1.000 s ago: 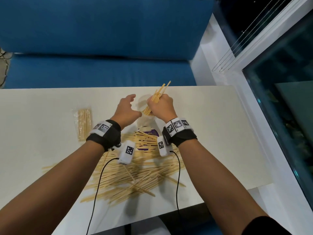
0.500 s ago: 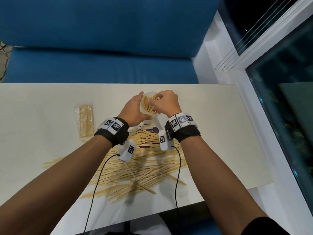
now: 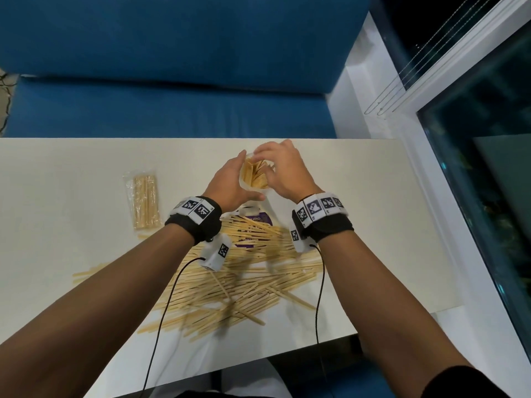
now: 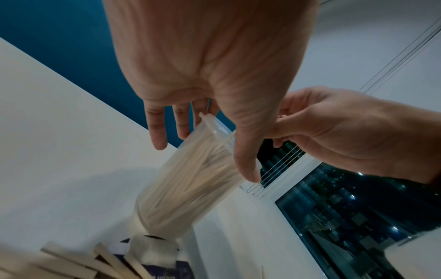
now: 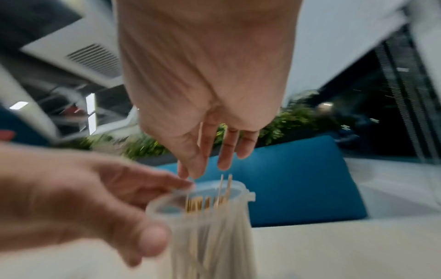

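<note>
A clear plastic container (image 3: 244,183) stands on the white table (image 3: 71,196), holding upright wooden sticks (image 3: 255,175). My left hand (image 3: 238,179) grips it near the rim, thumb on the near side and fingers on the far side; the left wrist view shows the container (image 4: 190,188) between them. My right hand (image 3: 275,165) hovers over the mouth. In the right wrist view its fingers (image 5: 224,162) point straight down just above two taller sticks (image 5: 225,186). Nothing shows pinched in that hand. That view is blurred.
Several loose wooden sticks (image 3: 244,271) lie heaped on the table under my wrists, over a purple-printed wrapper (image 3: 255,222). A sealed packet of sticks (image 3: 143,201) lies to the left. A blue sofa (image 3: 172,67) runs behind the table. A window (image 3: 474,168) is on the right.
One second ago my right hand held a bundle of sticks above the container. The bundle now stands inside it, and my left hand has closed round the container.
</note>
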The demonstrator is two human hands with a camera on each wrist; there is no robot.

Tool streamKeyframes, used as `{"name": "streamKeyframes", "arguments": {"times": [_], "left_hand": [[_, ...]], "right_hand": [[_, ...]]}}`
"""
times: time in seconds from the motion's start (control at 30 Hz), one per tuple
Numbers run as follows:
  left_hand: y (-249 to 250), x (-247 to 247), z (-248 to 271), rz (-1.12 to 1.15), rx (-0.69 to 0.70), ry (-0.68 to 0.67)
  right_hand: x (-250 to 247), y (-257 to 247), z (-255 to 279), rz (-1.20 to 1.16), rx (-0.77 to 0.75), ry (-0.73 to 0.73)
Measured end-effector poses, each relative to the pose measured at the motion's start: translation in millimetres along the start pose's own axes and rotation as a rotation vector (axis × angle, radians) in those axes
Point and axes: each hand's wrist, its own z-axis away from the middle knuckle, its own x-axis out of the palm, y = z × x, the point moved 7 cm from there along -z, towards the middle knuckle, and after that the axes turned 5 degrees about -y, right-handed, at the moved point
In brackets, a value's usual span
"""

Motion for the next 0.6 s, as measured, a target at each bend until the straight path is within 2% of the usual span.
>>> {"name": "streamKeyframes", "arguments": {"times": [0.13,0.23,0.33,0.4,0.5,0.6], "left_hand": [[-4.0,-0.5,-2.4,0.018,-0.001,0.022],[-5.0,-1.5,-3.3,0.014,-0.009,0.02],[-3.6,-1.6,-2.7,0.021,-0.007,0.023],[-4.1,-0.7,-2.9,0.025,-0.008,0.022],[-6.6,-0.5,-3.4,0.022,-0.011,0.022],[-6.3,-0.5,-3.7,0.016,0.001,0.023]], "right_hand": [[24.2,-15.2,-2.0,0.281,-0.179,-0.194],[24.2,-10.2,-1.6,0.492,-0.158,-0.173],[11.0,-3.4,-1.5,0.478,-0.091,-0.07],[7.2,-4.6,-2.1,0.414,-0.1,-0.049],[14.6,-11.8,-4.6,0.387,-0.17,-0.108],[26.9,-16.2,-9.4,0.535,-0.187,-0.179]]}}
